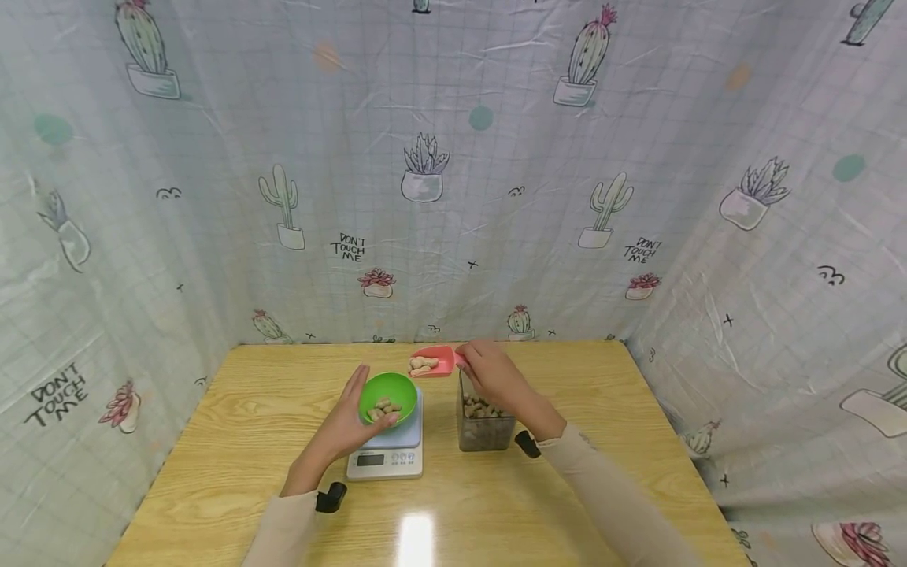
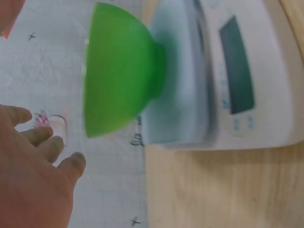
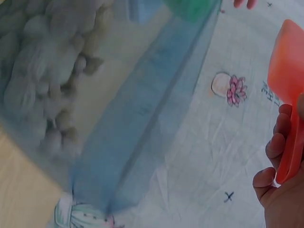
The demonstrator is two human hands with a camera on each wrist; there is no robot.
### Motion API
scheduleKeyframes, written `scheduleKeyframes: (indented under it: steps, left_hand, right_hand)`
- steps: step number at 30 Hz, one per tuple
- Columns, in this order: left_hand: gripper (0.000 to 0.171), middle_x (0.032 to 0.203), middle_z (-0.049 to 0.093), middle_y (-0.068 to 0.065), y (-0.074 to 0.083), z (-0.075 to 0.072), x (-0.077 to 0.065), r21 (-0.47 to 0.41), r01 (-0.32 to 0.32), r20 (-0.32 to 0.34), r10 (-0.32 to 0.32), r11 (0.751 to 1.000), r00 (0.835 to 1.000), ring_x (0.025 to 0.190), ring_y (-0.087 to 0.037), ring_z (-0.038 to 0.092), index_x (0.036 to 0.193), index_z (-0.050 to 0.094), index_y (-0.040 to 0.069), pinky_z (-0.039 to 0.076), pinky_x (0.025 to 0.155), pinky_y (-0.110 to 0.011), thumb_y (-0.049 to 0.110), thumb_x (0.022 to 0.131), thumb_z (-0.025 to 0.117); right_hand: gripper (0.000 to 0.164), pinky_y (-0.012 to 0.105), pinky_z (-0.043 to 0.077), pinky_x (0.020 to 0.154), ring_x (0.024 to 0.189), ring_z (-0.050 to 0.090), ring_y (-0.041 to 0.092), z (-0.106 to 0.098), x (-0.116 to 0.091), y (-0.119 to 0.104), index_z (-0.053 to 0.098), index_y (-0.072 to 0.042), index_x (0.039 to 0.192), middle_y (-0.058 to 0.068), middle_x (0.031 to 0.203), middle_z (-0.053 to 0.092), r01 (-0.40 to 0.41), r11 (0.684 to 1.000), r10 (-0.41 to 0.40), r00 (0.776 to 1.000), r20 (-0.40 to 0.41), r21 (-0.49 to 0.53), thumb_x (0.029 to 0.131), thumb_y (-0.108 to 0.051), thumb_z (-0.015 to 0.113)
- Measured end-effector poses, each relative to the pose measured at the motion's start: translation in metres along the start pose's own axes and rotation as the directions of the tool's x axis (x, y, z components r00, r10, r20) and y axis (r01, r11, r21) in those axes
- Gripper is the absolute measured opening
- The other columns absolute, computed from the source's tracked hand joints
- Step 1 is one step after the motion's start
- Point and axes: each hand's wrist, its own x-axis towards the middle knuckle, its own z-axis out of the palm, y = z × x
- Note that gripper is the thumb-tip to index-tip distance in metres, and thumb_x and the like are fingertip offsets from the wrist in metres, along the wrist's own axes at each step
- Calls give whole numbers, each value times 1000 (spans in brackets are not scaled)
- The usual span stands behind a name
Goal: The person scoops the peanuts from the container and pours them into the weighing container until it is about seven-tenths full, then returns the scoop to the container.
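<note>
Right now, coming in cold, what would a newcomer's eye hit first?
The bright green bowl, sitting on the scale with peanuts inside and the left hand beside it. Next, the pinkish-red scoop, also carrying peanuts, gripped by the right hand above and to the right of the bowl in the head view. Behind the table, a cactus-print curtain fills the background.

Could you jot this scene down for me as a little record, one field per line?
Left hand: beside the green bowl, fingers extended; left hand
Right hand: grips the scoop's handle; right hand
Scoop: pink, carrying peanuts
Bowl: green bowl on the scale, some peanuts inside
Scale: white scale, reading too small to tell
Container: see-through container, holding more peanuts
Surface: wooden table
Backdrop: cactus-print curtain
</note>
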Motion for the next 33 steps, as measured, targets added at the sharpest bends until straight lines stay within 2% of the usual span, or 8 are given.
scheduleKeyframes:
  steps: [8, 16, 22, 27, 33]
  left_hand:
    - [119, 166, 2, -17, -16, 9, 1, -34, 57, 61, -55, 998, 997, 145, -49, 23, 160, -1, 14, 31, 110, -66, 57, 79, 75]
    - [119, 166, 3, -16, -26, 15, 4, -35, 107, 89, -104, 994, 991, 144, -50, 25, 160, -1, 12, 31, 110, -65, 57, 80, 75]
    - [120, 165, 4, -21, -31, 18, 4, -28, 128, 93, -124, 991, 988, 144, -51, 25, 159, 0, 5, 30, 111, -66, 56, 80, 74]
    - [118, 165, 4, -20, -32, 20, 3, -29, 148, 104, -144, 989, 984, 144, -50, 25, 159, -1, 7, 31, 110, -65, 57, 81, 73]
    - [118, 165, 6, -20, -31, 21, 4, -33, 157, 107, -153, 987, 982, 145, -50, 25, 159, -2, 9, 31, 110, -65, 62, 82, 70]
  right_hand:
    - [21, 38, 53, 86, 95, 63, 21, 15, 7, -14, 63, -9, 114, 4, 103, 66, -10, 999, 12, 999, 41, -44, 103, -24, 52]
    - [23, 38, 50, 88, 104, 60, 18, 29, 14, -22, 61, -14, 117, 0, 108, 64, -37, 993, 55, 984, 167, -108, 104, -28, 49]
    - [20, 35, 48, 85, 104, 59, 16, 34, 16, -25, 60, -17, 117, -3, 109, 63, -13, 992, 41, 973, 228, -124, 104, -28, 49]
    - [20, 33, 47, 83, 103, 59, 15, 34, 18, -28, 59, -18, 115, -3, 110, 63, 10, 990, 29, 964, 266, -143, 105, -30, 46]
    - [24, 34, 48, 89, 106, 59, 15, 32, 24, -31, 59, -19, 118, -4, 112, 62, 20, 984, 35, 953, 301, -177, 106, -32, 43]
